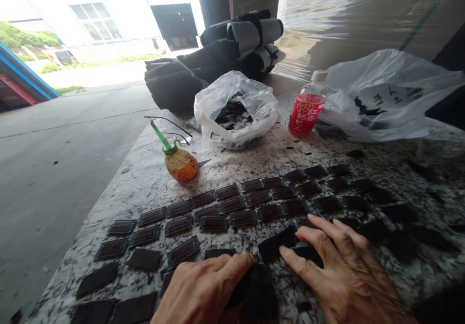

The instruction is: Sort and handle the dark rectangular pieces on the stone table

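Item: our left hand (pixel 203 290) curled over a dark patch stack (pixel 256 292) at the table's (pixel 145 178) near edge, right hand (pixel 337 266) spread flat on a loose patch (pixel 278 244); best we keep rows aligned, edges unlapped.

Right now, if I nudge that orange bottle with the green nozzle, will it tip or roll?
The orange bottle has a rounded body and leans with its green nozzle angled up-left, so it would probably rock or roll. It looks small, likely light. The gritty table may slow it.
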The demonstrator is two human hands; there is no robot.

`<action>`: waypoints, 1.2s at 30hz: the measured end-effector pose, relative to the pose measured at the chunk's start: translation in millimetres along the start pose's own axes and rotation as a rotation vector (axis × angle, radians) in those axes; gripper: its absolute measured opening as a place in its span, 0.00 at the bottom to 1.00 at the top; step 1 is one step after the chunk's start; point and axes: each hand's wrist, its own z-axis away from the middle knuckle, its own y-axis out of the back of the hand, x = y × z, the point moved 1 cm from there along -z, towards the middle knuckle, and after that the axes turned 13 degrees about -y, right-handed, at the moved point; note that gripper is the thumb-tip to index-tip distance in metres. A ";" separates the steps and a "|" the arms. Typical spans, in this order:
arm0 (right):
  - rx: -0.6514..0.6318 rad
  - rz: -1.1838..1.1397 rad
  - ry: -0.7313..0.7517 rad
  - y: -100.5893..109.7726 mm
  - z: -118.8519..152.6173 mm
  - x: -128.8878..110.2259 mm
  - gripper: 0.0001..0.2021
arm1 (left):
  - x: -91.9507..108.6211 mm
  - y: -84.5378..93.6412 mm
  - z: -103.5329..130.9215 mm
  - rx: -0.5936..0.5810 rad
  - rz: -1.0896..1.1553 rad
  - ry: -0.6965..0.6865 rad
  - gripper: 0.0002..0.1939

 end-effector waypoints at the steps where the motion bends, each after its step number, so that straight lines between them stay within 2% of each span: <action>1: 0.003 -0.010 0.003 -0.2 -0.1 0.1 0.20 | -1.5 1.1 -0.4 0.079 0.043 0.013 0.16; 3: 0.007 -0.031 -0.001 -1.0 0.1 0.1 0.20 | -3.7 0.9 -5.3 0.188 0.101 0.060 0.17; 4: 0.009 -0.039 -0.004 -1.6 0.3 0.0 0.20 | -3.8 0.0 -9.7 0.204 0.118 0.085 0.17; 10: 0.039 -0.077 -0.003 -2.9 -0.6 8.9 0.19 | 4.7 -2.9 -39.5 0.046 0.102 0.218 0.04; 14: 0.007 0.004 0.178 -0.8 -0.9 25.7 0.16 | 7.9 -1.8 -44.0 0.003 0.068 0.256 0.03; 19: 0.043 -0.033 0.048 2.3 -0.1 36.5 0.16 | 9.9 -2.2 -44.8 -0.028 0.059 0.280 0.04; 25: 0.068 -0.027 0.026 3.3 -3.6 31.2 0.15 | 12.0 -1.5 -46.6 -0.006 0.112 0.324 0.06; 31: 0.034 -0.128 -0.031 4.1 -5.4 27.3 0.15 | 13.0 -4.6 -47.5 0.089 0.148 0.280 0.08; 36: 0.036 -0.175 -0.083 6.4 -8.1 24.9 0.13 | 11.3 -10.2 -30.4 0.150 0.121 0.094 0.11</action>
